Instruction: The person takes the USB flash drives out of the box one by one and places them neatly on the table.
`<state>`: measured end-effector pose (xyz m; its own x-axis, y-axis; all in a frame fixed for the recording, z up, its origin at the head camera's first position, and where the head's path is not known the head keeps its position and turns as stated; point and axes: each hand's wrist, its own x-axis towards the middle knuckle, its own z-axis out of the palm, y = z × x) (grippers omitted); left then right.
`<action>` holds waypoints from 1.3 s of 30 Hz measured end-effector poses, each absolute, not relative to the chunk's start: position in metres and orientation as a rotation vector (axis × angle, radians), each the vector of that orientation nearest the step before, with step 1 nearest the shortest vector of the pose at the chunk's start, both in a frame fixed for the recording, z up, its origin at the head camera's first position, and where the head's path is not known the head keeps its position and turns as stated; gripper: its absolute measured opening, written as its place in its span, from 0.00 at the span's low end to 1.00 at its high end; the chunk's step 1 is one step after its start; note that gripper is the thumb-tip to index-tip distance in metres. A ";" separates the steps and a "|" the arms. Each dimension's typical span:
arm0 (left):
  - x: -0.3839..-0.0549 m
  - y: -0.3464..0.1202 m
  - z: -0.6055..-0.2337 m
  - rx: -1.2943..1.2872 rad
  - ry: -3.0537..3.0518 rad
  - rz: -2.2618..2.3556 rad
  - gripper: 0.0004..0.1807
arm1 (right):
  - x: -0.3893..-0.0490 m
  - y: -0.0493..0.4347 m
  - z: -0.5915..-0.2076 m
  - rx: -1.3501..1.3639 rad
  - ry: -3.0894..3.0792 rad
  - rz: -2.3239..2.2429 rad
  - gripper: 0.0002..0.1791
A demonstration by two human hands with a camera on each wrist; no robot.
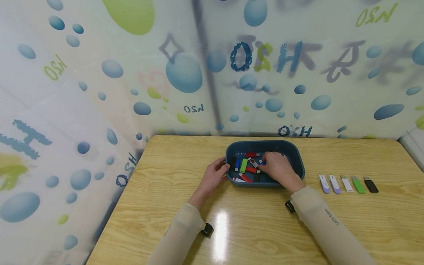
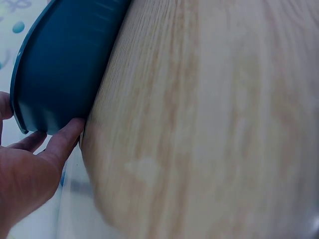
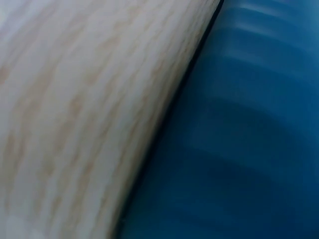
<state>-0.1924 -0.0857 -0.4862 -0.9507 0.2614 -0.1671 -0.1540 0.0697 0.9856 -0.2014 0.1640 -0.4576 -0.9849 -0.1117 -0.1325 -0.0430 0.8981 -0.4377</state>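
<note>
A dark blue plastic box (image 1: 265, 185) stands on the wooden table, with several USB flash drives lying loose inside. My left hand (image 1: 214, 176) holds the box's left end, thumb at the rim and fingers against the outer wall, as the left wrist view also shows. Reaching over the front rim, my right hand (image 1: 278, 168) has its fingertips inside the box. They pinch a blue USB flash drive (image 1: 261, 162), partly hidden by the fingers. Near it lie a red swivel drive (image 1: 253, 162), a green drive (image 1: 243, 165) and red drives. The right wrist view shows only box wall and tabletop.
Right of the box, several flash drives form a row: two white-and-purple ones (image 1: 324, 184), a white one (image 1: 347, 184), a green one (image 1: 358, 185) and a black one (image 1: 371, 185). A patterned curtain (image 1: 185, 121) hangs behind the table (image 1: 159, 206).
</note>
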 end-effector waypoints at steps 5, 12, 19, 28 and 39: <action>-0.193 -0.085 -0.485 0.113 2.052 1.949 0.27 | -0.201 0.165 -0.457 -0.149 2.919 -0.647 0.13; -0.193 -0.085 -0.485 0.118 2.045 1.953 0.27 | -0.201 0.166 -0.457 -0.192 2.911 -0.664 0.13; -0.192 -0.084 -0.485 0.103 2.038 1.965 0.27 | -0.198 0.169 -0.454 -0.159 2.917 -0.666 0.09; -0.192 -0.085 -0.487 0.102 2.046 1.962 0.27 | -0.187 0.188 -0.443 -0.096 2.959 -0.796 0.16; -0.191 -0.085 -0.485 0.097 2.039 1.959 0.28 | -0.166 0.212 -0.423 -0.070 2.979 -0.957 0.17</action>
